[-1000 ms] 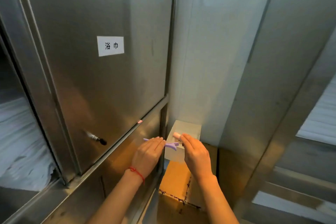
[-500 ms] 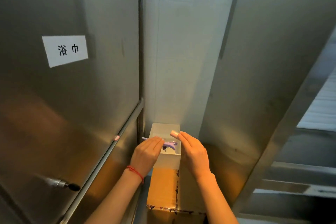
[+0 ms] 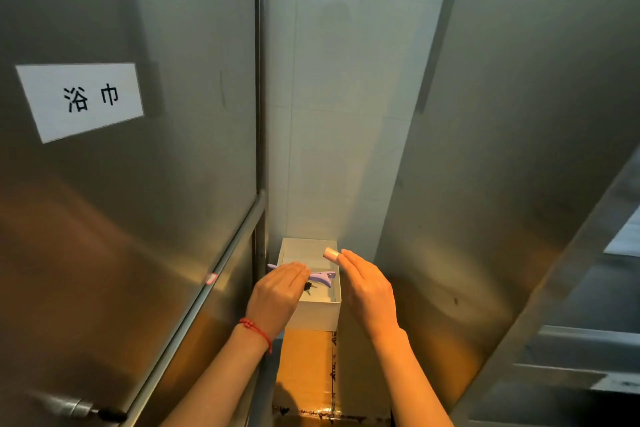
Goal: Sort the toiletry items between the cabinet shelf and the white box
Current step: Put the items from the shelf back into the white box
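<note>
**Sorting halfway, both hands over the box**

While the steel cabinet door with its white paper label (image 3: 79, 100) stays shut on the left, the left hand (image 3: 278, 295) pinches a purple plastic hair clip (image 3: 320, 276) over the open white cardboard box (image 3: 313, 317). Something small and dark already lies inside. Right hand (image 3: 369, 288) grips a small pink tube (image 3: 330, 254) above the rim. Looks like both still need dropping. Brown taped carton (image 3: 304, 367) underneath, tight steel walls either side.

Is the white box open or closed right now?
Open. The white box has no lid on it; its inner walls and floor show, and a purple clip lies across its top.
</note>
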Available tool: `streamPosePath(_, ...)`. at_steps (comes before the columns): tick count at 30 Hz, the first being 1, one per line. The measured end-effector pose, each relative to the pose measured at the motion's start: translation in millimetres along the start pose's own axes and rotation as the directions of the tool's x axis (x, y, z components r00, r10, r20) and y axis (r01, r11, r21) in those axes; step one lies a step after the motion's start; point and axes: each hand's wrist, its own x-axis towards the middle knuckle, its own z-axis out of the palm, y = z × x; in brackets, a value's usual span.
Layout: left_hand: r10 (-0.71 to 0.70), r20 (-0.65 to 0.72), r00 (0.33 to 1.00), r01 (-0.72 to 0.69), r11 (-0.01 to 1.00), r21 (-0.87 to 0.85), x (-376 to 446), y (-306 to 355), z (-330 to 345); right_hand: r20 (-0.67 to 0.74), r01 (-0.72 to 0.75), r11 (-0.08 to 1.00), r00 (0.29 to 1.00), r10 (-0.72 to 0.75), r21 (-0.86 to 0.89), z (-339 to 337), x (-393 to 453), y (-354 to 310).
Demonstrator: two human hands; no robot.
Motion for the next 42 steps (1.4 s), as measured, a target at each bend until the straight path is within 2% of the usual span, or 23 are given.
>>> streamPosePath(20, -0.135, 0.021, 0.991, 0.132, 0.987, 0.09, 72, -44, 88, -0.006, 0.123, 0.985, 0.992, -0.123, 0.121, 85, 77, 106)
streamPosePath(28, -0.165, 0.059, 0.985, 0.159, 0.983, 0.095, 93, -51, 126, 0.082, 0.021, 0.98, 0.996, -0.039, 0.2, 97, 83, 135)
streamPosePath(42, -0.124, 0.13, 0.984, 0.121, 0.992, 0.03, 115, -101, 175, 0.128, -0.093, 0.987, 0.989, 0.077, 0.131, 132, 102, 159)
